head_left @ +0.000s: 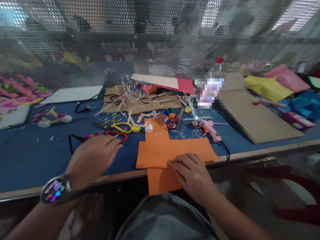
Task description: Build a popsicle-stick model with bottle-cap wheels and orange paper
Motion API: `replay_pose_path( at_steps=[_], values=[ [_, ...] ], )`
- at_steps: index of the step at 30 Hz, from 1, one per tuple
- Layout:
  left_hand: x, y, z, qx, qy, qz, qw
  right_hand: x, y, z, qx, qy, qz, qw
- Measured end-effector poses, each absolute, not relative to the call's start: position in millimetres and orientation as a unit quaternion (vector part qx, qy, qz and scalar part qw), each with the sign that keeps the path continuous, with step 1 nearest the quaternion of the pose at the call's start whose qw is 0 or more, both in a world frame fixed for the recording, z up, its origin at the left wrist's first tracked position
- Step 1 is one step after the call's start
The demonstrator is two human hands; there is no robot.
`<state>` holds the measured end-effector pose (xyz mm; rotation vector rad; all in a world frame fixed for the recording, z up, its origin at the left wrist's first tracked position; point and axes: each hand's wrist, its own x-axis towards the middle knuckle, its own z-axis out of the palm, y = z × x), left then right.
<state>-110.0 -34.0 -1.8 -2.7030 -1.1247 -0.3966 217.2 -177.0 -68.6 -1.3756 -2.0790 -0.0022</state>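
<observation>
A cross-shaped sheet of orange paper point(156, 151) lies before me, its near flap hanging past the table edge. My right hand point(191, 171) has bent fingers on the paper's lower right part, gripping it near the table edge. Farther left, my left hand point(97, 156), below a wrist with a smartwatch point(53, 190), has its fingers closed at the red loop of a pair of scissors point(122, 127). Those scissors have one yellow and one red handle, with dark blades spread. Part of the red loop is covered by the fingers.
A pink glue gun point(212, 130) lies right of the paper, its cord over the edge. Behind are a red box cutter point(177, 118), bottle caps, sticks, and cardboard point(260, 116). A bottle point(212, 83) stands near the mesh screen point(155, 50). A small wheeled model point(51, 118) sits left.
</observation>
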Motion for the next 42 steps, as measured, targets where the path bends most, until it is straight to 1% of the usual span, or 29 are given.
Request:
replay_pose_path(
  at_steps=[1,2,4,7,12,19,24,34,42],
  values=[
    [-102,-46,-3,-0.915,-0.353,-0.152,0.124,218,-177,-69,-0.522,-0.792,0.001,0.315],
    [-92,-59,-4,-0.928,-0.306,-0.173,0.120,219,-177,-69,-0.521,-0.794,0.003,0.312],
    [-71,-84,-10,-0.943,-0.259,-0.201,0.058,221,-176,-69,-0.518,-0.799,0.007,0.305],
    [-42,-108,-25,-0.944,-0.252,-0.212,0.001,224,-174,-67,-0.514,-0.804,0.010,0.299],
    [-24,-112,-45,-0.933,-0.269,-0.237,-0.002,227,-174,-64,-0.495,-0.817,0.026,0.295],
    [-24,-108,-48,-0.933,-0.261,-0.247,-0.017,228,-171,-61,-0.480,-0.821,0.050,0.306],
    [-27,-108,-48,-0.928,-0.269,-0.258,-0.026,237,-167,-58,-0.468,-0.832,0.082,0.287],
    [-55,-100,-52,-0.912,-0.280,-0.299,-0.033,260,-162,-57,-0.466,-0.837,0.074,0.278],
    [-79,-100,-48,-0.906,-0.317,-0.273,-0.056,265,-159,-47,-0.455,-0.845,0.081,0.270]
  ],
)
